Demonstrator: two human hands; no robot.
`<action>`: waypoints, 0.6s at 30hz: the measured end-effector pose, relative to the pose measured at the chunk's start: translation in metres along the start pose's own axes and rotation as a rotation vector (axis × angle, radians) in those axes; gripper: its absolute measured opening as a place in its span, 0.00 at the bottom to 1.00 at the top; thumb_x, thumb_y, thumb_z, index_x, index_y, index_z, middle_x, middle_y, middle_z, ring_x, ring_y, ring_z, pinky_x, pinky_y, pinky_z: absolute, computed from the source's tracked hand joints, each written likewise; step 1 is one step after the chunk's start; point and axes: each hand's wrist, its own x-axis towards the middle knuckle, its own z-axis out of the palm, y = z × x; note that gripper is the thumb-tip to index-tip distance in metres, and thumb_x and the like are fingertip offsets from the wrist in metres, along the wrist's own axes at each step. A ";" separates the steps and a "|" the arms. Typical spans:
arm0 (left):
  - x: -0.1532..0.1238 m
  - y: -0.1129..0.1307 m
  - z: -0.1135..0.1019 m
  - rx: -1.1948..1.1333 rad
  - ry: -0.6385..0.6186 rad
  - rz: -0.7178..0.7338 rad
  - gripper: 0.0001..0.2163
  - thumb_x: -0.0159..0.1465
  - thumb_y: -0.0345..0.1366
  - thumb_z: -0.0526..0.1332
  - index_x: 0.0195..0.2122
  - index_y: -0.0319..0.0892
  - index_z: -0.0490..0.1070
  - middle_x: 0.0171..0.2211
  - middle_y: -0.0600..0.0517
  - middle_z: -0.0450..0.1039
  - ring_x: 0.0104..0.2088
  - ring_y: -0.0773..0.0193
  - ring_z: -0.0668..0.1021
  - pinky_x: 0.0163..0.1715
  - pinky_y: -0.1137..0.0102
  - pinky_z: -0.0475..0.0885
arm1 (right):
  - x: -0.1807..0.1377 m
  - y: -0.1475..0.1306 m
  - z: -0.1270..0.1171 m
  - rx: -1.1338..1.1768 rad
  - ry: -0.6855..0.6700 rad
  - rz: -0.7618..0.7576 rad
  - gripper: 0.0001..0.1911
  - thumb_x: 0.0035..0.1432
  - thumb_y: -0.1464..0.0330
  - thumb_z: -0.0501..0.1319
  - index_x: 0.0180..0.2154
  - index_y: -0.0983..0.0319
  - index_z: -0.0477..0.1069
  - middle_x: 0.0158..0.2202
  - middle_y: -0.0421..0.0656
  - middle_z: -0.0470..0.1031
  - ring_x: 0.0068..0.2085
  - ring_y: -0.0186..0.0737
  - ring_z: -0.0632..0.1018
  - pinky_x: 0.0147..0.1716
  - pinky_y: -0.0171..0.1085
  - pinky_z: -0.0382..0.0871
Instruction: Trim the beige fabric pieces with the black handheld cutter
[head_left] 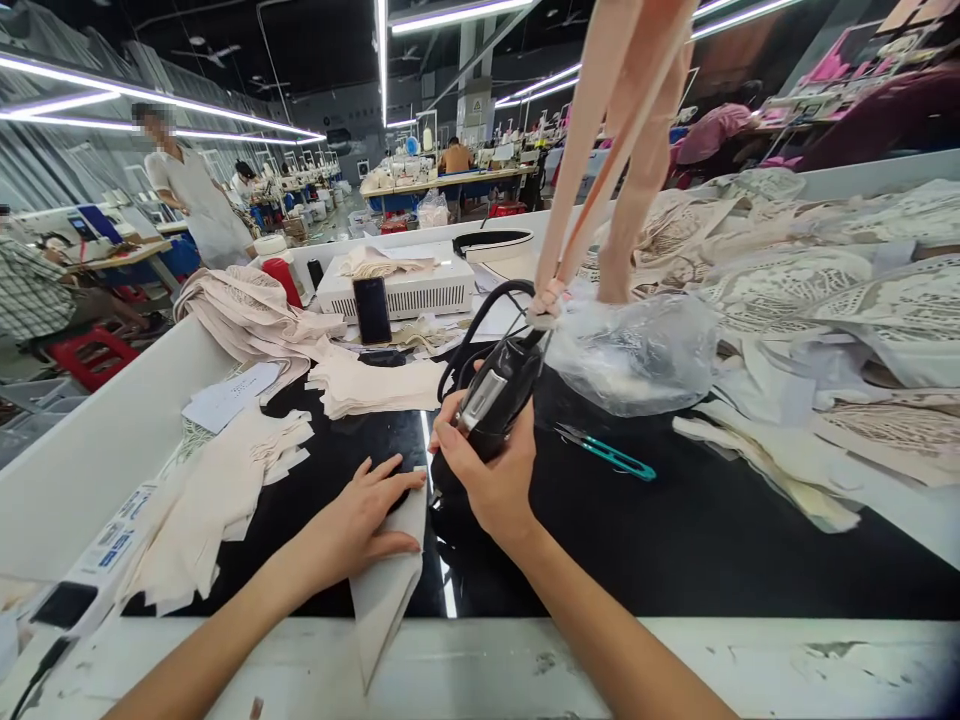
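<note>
My left hand (360, 515) lies flat with fingers spread on a cream fabric piece (386, 585) that hangs over the near edge of the black table (675, 530). My right hand (491, 465) is wrapped round the handle of a black hand-held iron (499, 390), whose nose points down at the upper edge of that fabric piece. A black cable (480, 325) loops up from the iron, which hangs from pinkish straps (600, 160) coming down from above.
Stacks of cut cream pieces (217, 490) lie at left, more (375, 385) behind. Teal thread snips (611, 457) and a clear plastic bag (637, 350) sit right of the iron. Lace panels (825, 290) cover the right. A phone (373, 310) leans on a white box. Workers sit and stand in the background.
</note>
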 end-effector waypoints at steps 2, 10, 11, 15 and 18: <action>-0.002 -0.002 0.002 -0.006 0.014 -0.009 0.29 0.68 0.40 0.68 0.68 0.48 0.60 0.70 0.42 0.62 0.74 0.45 0.55 0.70 0.34 0.48 | 0.000 0.002 0.001 0.014 -0.002 -0.008 0.18 0.55 0.68 0.69 0.43 0.55 0.64 0.32 0.33 0.75 0.26 0.31 0.76 0.29 0.34 0.75; -0.003 -0.001 0.002 -0.008 -0.004 -0.026 0.27 0.68 0.40 0.69 0.66 0.47 0.62 0.70 0.42 0.62 0.74 0.44 0.55 0.69 0.32 0.46 | 0.000 0.003 0.006 0.052 -0.008 -0.010 0.17 0.56 0.69 0.69 0.43 0.54 0.64 0.32 0.32 0.75 0.26 0.30 0.76 0.28 0.34 0.75; -0.003 -0.001 0.001 -0.004 0.000 -0.029 0.28 0.68 0.40 0.69 0.66 0.48 0.62 0.70 0.42 0.62 0.74 0.45 0.55 0.69 0.33 0.47 | 0.000 0.003 0.006 0.056 -0.011 -0.007 0.17 0.56 0.70 0.69 0.43 0.54 0.64 0.32 0.32 0.75 0.26 0.30 0.76 0.28 0.34 0.75; -0.002 0.002 0.000 0.005 0.002 -0.040 0.29 0.68 0.40 0.69 0.67 0.48 0.61 0.70 0.43 0.62 0.74 0.45 0.55 0.70 0.33 0.47 | -0.002 0.003 0.007 0.050 -0.012 -0.007 0.16 0.56 0.70 0.68 0.42 0.55 0.64 0.33 0.32 0.75 0.25 0.30 0.76 0.28 0.33 0.75; -0.003 0.002 0.000 0.006 -0.016 -0.042 0.29 0.68 0.39 0.69 0.68 0.48 0.60 0.70 0.43 0.62 0.74 0.45 0.55 0.69 0.33 0.46 | -0.002 0.002 0.008 0.033 -0.013 -0.009 0.17 0.55 0.69 0.69 0.42 0.55 0.64 0.33 0.32 0.76 0.25 0.30 0.76 0.28 0.33 0.76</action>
